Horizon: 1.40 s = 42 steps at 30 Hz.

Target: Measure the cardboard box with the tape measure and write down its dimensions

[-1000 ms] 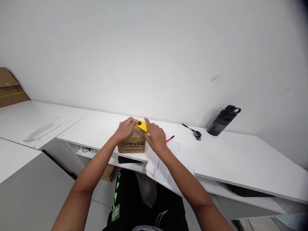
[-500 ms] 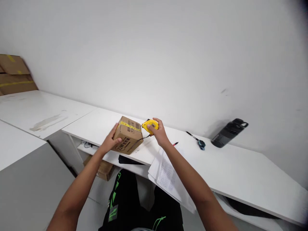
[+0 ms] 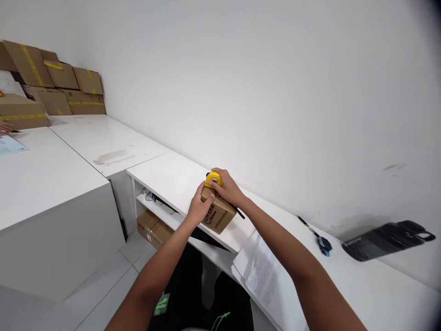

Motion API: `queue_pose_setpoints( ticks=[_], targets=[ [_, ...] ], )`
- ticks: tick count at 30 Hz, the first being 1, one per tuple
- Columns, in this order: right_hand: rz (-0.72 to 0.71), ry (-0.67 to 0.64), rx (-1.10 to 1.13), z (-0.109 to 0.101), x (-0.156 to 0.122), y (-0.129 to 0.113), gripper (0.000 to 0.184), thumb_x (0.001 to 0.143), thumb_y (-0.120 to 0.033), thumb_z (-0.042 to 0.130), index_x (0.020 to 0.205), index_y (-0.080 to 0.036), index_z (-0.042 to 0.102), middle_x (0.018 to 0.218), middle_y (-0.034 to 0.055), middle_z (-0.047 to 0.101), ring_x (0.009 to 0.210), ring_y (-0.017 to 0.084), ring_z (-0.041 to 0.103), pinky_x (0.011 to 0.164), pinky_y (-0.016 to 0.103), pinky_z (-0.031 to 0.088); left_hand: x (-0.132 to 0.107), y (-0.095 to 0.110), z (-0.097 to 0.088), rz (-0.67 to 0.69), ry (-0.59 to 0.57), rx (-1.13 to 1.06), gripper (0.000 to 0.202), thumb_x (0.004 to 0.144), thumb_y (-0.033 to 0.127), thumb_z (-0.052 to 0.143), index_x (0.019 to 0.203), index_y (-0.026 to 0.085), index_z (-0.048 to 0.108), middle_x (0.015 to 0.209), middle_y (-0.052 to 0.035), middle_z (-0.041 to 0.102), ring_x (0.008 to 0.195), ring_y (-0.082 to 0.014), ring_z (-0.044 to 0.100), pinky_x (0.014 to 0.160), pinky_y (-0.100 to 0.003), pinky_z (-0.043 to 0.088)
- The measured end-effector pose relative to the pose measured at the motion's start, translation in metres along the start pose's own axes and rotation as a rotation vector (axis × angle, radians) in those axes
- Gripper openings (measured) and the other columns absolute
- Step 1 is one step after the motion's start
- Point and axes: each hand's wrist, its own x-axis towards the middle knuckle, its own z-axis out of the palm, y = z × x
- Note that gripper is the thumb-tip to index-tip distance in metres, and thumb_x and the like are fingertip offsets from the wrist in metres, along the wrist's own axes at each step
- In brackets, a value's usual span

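Observation:
A small brown cardboard box point(image 3: 219, 219) with dark printing rests on the white bench. Around its left side and upper edge curls my left hand point(image 3: 200, 205), closed against the cardboard. A yellow tape measure point(image 3: 214, 179) sits at the far end of the box's top, gripped by my right hand point(image 3: 227, 187). The fingertips of both hands are close together there. From under my right hand a dark strap point(image 3: 240, 213) sticks out past the box; where it starts is hidden. Whether any blade is pulled out of the tape measure, I cannot tell.
Handwritten papers point(image 3: 265, 280) lie over the bench's front edge. A black bottle point(image 3: 382, 240) and a small dark-blue item with a strap point(image 3: 324, 245) are to the right. Taped boxes point(image 3: 84, 102) are stacked far left, near another person's hand point(image 3: 4, 128). A carton point(image 3: 155, 228) sits below the bench.
My view has swung left, showing more stacked boxes. The tape measure moved from beside the box onto its far top end, my right hand still holding it. My left hand shifted towards it.

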Motion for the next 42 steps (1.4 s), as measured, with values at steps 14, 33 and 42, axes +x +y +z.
queue_pose_setpoints(
  ticks=[14,33,42],
  targets=[
    [0.124,0.009,-0.099,-0.056,-0.090,0.027,0.044,0.092,-0.046,0.051,0.130,-0.026,0.045,0.116,0.0102,0.053,0.104,0.026,0.056,0.091,0.043,0.047,-0.002,0.001,0.006,-0.018,0.078,0.163,0.051,0.085,0.032,0.058,0.135,0.026,0.052,0.130,-0.0060,0.063,0.113,-0.0225,0.062,0.098,-0.036,0.049],
    [0.167,0.240,-0.043,-0.051,-0.117,0.039,0.052,0.089,-0.041,0.053,0.137,-0.024,0.041,0.120,0.0115,0.053,0.106,0.025,0.056,0.094,0.044,0.047,0.008,0.009,0.017,0.007,0.154,0.190,0.048,0.083,0.031,0.058,0.130,0.020,0.055,0.127,-0.0081,0.064,0.110,-0.0219,0.062,0.098,-0.037,0.050],
    [0.238,0.291,-0.027,-0.046,-0.121,0.030,0.052,0.090,-0.039,0.052,0.138,-0.025,0.040,0.123,0.0099,0.053,0.103,0.023,0.060,0.088,0.040,0.050,0.010,0.011,0.013,0.016,0.148,0.196,0.048,0.084,0.029,0.058,0.131,0.020,0.053,0.129,-0.0097,0.062,0.114,-0.0217,0.061,0.097,-0.037,0.050]
  ],
)
